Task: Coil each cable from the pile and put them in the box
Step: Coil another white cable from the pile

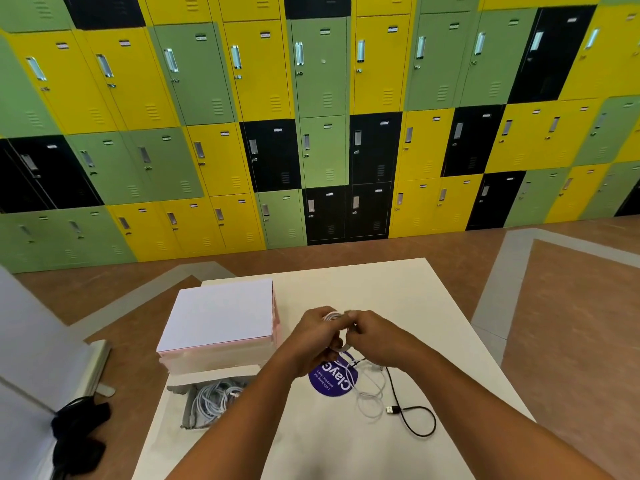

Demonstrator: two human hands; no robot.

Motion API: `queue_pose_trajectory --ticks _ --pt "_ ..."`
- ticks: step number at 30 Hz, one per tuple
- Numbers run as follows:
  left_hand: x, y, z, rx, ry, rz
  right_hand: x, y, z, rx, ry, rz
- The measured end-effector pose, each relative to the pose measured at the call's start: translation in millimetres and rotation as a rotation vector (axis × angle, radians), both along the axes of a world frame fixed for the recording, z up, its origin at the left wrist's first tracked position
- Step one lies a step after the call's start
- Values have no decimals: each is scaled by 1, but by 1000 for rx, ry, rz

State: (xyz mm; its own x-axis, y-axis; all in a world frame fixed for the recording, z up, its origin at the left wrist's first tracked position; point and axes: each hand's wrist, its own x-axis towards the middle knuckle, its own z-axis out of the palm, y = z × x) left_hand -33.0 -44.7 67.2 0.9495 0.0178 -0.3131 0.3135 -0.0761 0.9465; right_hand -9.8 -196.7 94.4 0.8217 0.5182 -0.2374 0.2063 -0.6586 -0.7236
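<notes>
White cable [334,317] mid-coil above purple sticker [327,382]; left hand [317,332] and right hand [372,337] both grip its loops. Next, probably: wind in remaining slack, then into box [187,415] left of sticker.

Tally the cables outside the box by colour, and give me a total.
white cable: 1, gripped by the left hand and the right hand, its tail trailing onto the table
black cable: 1, lying on the table
Total: 2
</notes>
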Motion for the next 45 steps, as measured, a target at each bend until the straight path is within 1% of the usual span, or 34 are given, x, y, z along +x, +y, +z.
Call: queue_pose_trajectory --ticks 2,5,6,9,12,15,17,21,23,26,28,30,33,35,37,38,40,42,44,45 --pt "1 -2 -3 57 -94 74 1 1 -2 43 -21 -51" --pt "3 -3 -1 13 -152 221 3 8 -4 89 -83 -153" --pt "4 -3 -1 30 -166 254 3 10 -3 85 -110 -169" --pt "5 -2 -1 126 -200 290 2 11 -5 38 -174 -209" --pt "4 0 -3 139 -177 324 4 8 -3 1 -231 -162" --pt "5 4 -4 147 -150 326 6 5 2 -14 -244 -81" --pt "6 6 -2 178 -169 298 7 4 3 -40 -261 -45" --pt "3 8 2 166 -216 205 10 3 3 -55 -320 -23" --pt "3 8 2 155 -223 214 12 2 0 -35 -347 -36" --pt "4 5 1 125 -219 281 13 2 -3 19 -346 -50" --pt "6 5 1 79 -208 348 13 0 -6 73 -351 -19" --pt "6 6 2 24 -194 378 14 -1 -9 90 -413 -4" --pt "4 5 8 -146 -184 376 16 -1 -13 71 -532 -92" --pt "3 4 14 -292 -176 345 15 1 -12 145 -541 -169" --pt "2 2 20 -383 -167 292 12 5 -11 306 -461 -245" --pt "1 1 22 -390 -167 261 12 6 -10 413 -372 -291" --pt "-1 -2 24 -336 -179 211 12 9 -6 658 -142 -400" --pt "-3 -4 26 -274 -203 190 11 12 -4 849 67 -462" --pt "-3 -7 27 -247 -232 186 8 13 -4 942 212 -468" --pt "-2 -9 27 -245 -246 185 7 14 -4 956 262 -473"
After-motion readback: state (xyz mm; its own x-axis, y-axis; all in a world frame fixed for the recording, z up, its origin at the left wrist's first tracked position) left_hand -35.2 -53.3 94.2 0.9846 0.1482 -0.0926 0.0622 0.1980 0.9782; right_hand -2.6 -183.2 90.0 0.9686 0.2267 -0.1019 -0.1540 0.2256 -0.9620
